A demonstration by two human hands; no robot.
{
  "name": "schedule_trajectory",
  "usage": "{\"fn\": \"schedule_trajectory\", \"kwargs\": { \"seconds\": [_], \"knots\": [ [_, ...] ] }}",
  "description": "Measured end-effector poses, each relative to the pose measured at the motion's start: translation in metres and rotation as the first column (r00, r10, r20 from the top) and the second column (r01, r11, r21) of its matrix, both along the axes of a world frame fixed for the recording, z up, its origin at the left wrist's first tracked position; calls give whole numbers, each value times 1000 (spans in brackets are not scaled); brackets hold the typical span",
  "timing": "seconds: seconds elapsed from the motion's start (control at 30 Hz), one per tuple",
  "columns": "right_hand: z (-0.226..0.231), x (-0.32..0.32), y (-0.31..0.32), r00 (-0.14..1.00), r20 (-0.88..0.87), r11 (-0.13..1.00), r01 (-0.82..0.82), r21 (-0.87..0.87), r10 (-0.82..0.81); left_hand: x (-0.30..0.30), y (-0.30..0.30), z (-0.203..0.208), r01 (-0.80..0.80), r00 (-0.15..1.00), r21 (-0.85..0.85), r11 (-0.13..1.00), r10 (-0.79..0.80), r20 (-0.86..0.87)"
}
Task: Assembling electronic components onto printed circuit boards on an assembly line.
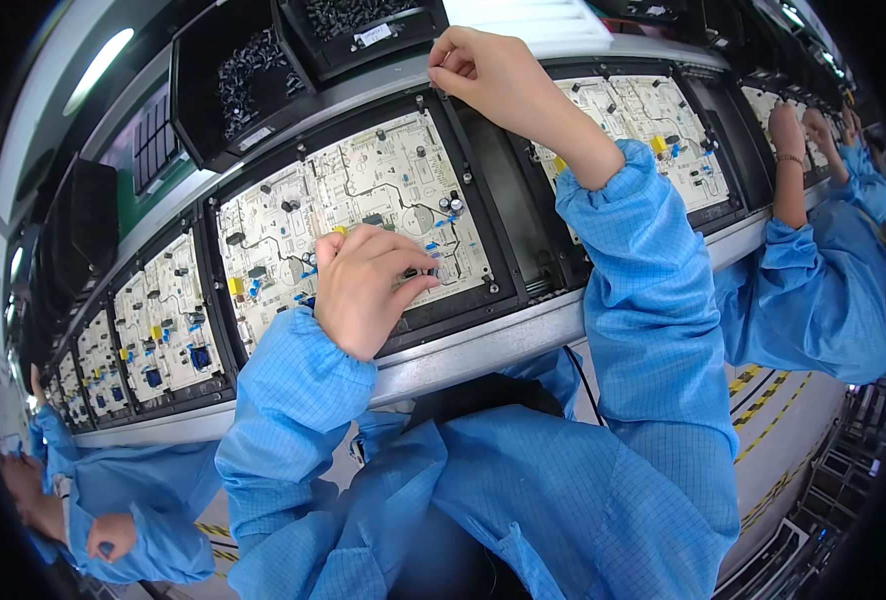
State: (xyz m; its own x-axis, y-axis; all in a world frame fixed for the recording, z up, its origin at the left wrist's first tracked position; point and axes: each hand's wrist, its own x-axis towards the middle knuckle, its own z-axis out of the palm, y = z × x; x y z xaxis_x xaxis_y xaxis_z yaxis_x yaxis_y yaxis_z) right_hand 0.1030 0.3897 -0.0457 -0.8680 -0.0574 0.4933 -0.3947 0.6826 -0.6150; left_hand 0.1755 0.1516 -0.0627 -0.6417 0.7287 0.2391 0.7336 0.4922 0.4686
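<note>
My left hand (365, 290) is over the lower part of a pale circuit board (368, 160) set in a black frame. Its thumb and forefinger curve toward each other around a small dark piece, too small to name, close to the board surface. Raised past the board's upper right corner, my right hand (488, 75) has thumb and fingertips pinched together. Whatever lies in that pinch is hidden. The board carries black and silver capacitors, a yellow block (236, 287) and small blue parts (254, 287).
Black bins (238, 85) of small dark parts stand behind the board. More framed boards line the conveyor, including one at left (168, 310) and one at right (643, 140). A metal rail (483, 345) runs along the near edge. Co-workers in blue sleeves (813, 290) flank me.
</note>
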Motion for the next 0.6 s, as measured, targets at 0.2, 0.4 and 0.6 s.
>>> {"fn": "schedule_trajectory", "kwargs": {
  "seconds": [0.2, 0.4, 0.6],
  "knots": [
    [-1, 1, 2, 1000, 19, 1000, -8, -18, 8, 0, 2, -2, -5, 1000, 25, 1000, 5, 15],
    [3, 5, 3, 994, 107, 1000, -19, 23, 16, 6, 5, 0, 6, 990, -6, 1000, -7, -138],
    [1, 18, -19, 954, 216, 972, -226, 59, 208, 32, 16, -7, -85, 875, -235, 968, -40, -482]
  ]
}}
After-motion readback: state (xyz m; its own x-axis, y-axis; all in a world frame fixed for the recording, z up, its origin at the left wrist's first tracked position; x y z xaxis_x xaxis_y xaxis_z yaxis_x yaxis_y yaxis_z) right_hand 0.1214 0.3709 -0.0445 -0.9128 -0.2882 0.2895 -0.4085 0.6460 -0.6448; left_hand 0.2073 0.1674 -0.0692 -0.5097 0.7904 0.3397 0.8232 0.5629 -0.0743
